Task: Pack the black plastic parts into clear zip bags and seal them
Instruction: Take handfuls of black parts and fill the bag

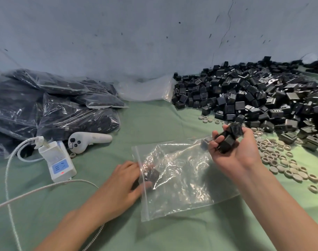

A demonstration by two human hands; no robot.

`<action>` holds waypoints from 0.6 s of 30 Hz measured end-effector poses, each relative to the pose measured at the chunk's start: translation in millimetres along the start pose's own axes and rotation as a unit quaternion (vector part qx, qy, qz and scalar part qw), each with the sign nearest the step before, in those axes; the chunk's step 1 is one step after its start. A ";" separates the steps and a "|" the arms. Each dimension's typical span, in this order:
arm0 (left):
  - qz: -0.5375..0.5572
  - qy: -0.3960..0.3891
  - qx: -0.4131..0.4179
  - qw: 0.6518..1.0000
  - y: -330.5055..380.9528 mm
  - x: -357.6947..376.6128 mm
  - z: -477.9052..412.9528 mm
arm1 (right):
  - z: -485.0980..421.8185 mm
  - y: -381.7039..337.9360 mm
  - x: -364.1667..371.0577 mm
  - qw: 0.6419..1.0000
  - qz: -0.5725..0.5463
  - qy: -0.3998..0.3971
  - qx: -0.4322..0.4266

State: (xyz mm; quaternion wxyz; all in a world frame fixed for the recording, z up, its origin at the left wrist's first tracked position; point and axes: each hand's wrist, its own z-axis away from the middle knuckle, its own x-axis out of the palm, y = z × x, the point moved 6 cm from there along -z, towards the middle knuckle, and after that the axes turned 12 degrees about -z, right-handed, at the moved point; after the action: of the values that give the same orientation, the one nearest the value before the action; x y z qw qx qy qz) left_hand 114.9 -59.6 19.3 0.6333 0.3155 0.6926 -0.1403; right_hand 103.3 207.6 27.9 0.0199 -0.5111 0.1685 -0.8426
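Green cloth (pixel 154 124) over the work surface, blue-grey wall (pixel 136 33) behind. Head view: loose pile of black parts (pixel 254 95) far right against the wall, beige rings (pixel 281 160) scattered along its near edge. Filled bags (pixel 55 105) heaped far left, flat stack of empty bags (pixel 145 91) at the back between the heap and the pile. White power strip (pixel 58 163) with braided cable (pixel 46 187) and a white controller (pixel 87 140) sit just in front of the filled bags. Zip bag (pixel 181 178) lies flat at centre, mouth facing left, one dark part (pixel 152 175) inside near the mouth. Left hand (pixel 122 183) is at the mouth, fingertips showing through the plastic; blurred, can't tell if it pinches the edge. Right hand (pixel 239 151) is palm-up over the bag's far right corner, fingers curled round a handful of parts (pixel 227 140).
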 end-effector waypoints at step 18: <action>0.070 0.012 0.143 0.987 64.7 13.7 -94.2 | -15.3 -42.3 -2.1 0.997 -0.068 0.010 -0.026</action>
State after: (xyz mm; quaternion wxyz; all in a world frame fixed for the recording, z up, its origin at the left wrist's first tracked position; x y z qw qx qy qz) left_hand 80.4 49.2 34.3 0.5819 0.4517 0.6492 -0.1896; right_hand 96.8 251.9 32.6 -0.0521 -0.5131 0.1555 -0.8425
